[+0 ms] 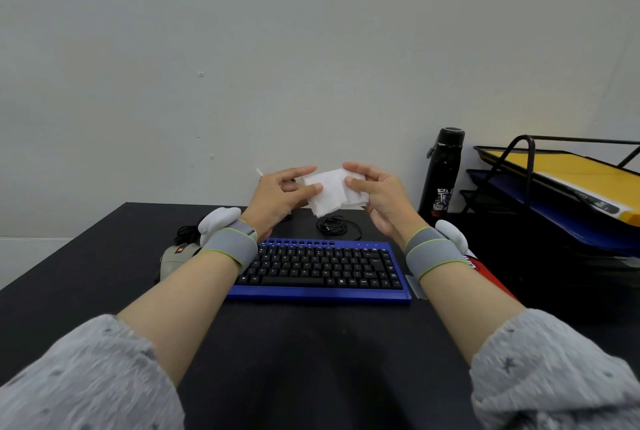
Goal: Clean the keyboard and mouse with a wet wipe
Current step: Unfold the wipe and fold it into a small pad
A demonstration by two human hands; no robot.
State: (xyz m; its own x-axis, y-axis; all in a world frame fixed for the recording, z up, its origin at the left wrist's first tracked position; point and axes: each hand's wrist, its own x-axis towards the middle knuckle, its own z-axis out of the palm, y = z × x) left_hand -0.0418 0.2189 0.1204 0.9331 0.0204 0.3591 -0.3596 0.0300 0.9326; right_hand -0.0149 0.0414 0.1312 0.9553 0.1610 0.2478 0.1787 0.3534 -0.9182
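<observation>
A white wet wipe [332, 194], partly folded, is held in the air above the far side of the desk. My left hand [280, 199] pinches its left edge between thumb and fingers, and my right hand [375, 195] pinches its right edge. Below them lies a blue keyboard with black keys [322, 270] on the black desk. A grey mouse [173, 260] sits to the keyboard's left, partly hidden behind my left wrist.
A black bottle [441, 175] stands at the back right beside a black wire paper tray [554, 187] holding yellow and blue folders. Coiled black cables [334, 226] lie behind the keyboard. A red and white packet [479, 265] peeks out beside my right wrist. The black desk [311, 343] ends at a grey wall.
</observation>
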